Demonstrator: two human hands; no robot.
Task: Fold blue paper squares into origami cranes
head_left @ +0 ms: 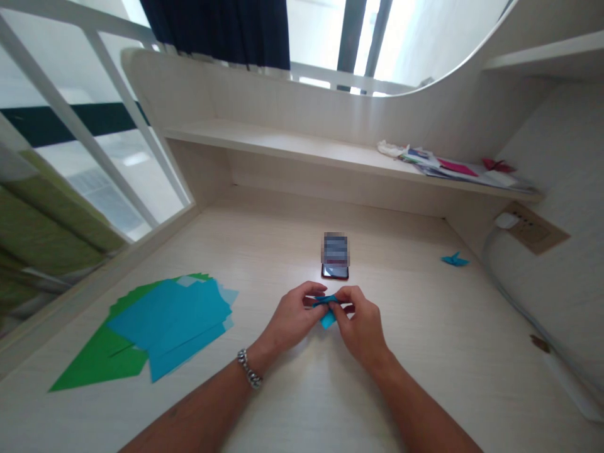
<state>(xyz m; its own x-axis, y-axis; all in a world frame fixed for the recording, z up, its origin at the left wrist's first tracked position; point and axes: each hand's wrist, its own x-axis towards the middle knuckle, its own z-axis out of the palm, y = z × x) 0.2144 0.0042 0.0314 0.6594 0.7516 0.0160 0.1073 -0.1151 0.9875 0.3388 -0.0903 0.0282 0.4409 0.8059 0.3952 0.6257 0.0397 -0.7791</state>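
Observation:
Between my two hands is a small folded piece of blue paper (329, 319), held just above the desk. My left hand (297, 310), with a chain bracelet on its wrist, pinches the paper's left side between thumb and fingers. On the other side my right hand (362, 319) grips the paper with thumb and forefinger, its other fingers curled. The fingertips cover part of the folds. Right beyond the hands lies a phone (335, 272), its screen partly blurred out.
To the left, blue sheets (189, 321) overlap green sheets (101, 362) on the desk (264, 239). A folded blue paper figure (455, 259) lies at the right, near a cable (500, 286) from the wall socket (538, 228). Papers (453, 168) rest on the shelf (283, 143).

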